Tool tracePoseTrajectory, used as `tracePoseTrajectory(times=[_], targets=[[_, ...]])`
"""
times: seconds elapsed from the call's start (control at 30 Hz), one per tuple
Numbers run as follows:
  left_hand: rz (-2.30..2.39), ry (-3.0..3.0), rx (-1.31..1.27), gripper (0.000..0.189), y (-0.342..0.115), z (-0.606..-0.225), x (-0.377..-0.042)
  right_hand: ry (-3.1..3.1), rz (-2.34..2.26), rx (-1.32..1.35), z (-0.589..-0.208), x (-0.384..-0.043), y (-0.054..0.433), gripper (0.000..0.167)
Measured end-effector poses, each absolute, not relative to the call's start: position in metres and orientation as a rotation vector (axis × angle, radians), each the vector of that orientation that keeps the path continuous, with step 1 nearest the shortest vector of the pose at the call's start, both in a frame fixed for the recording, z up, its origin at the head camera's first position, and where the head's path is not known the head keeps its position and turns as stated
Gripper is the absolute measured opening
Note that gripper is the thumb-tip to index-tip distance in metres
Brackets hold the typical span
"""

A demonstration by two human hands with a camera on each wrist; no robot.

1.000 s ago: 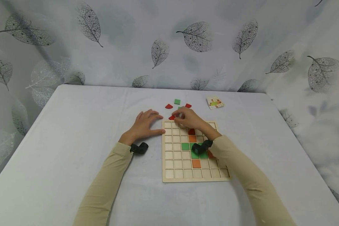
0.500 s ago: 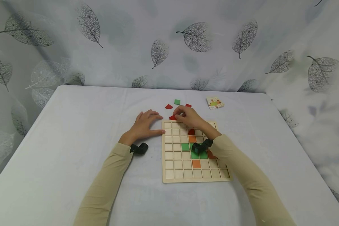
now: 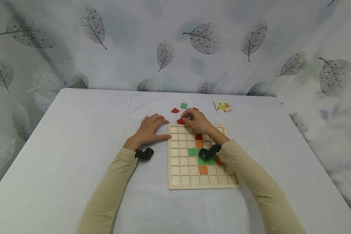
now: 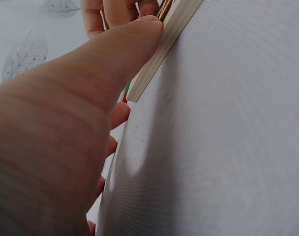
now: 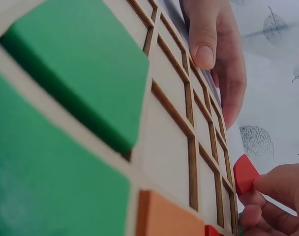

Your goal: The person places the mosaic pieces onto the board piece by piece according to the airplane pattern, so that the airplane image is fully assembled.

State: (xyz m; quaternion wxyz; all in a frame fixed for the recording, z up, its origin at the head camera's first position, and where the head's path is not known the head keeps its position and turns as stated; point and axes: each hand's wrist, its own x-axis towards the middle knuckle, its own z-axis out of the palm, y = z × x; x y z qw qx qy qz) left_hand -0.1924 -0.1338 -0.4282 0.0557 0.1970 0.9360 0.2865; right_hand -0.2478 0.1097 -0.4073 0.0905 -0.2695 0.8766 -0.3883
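Note:
My left hand point(image 3: 149, 130) lies with spread fingers at the left side of the wooden grid board point(image 3: 175, 170). Its thumb tip touches the board's side edge, as the left wrist view shows up close. Just past the board's far edge, my right hand point(image 3: 199, 123) pinches a red fan-shaped tile point(image 5: 245, 174) between thumb and fingers. Set in the board are green tiles point(image 3: 192, 152), orange tiles point(image 3: 203, 169) and a dark red tile point(image 3: 198, 136). My right forearm covers the board's right part.
Beyond the board lie a loose green square tile point(image 3: 183, 105), a red fan-shaped tile point(image 3: 175, 110) and another red tile point(image 3: 195, 109), partly behind the right hand. A small pattern card point(image 3: 223, 106) sits farther right on the white table point(image 3: 76, 136).
My right hand has shifted slightly right and away from the board, taking the red tile along. A green tile seen by its fingers earlier is now hidden. My left hand stays still.

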Motion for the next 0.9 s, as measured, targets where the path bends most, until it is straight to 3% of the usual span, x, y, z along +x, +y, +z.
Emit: tracePoseTrajectory(times=[0.9], targets=[[0.881, 2.836, 0.607, 0.064, -0.134, -0.424, -0.19, 2.474, -1.3, -0.683, -0.393, -0.224, 0.13, 0.02]])
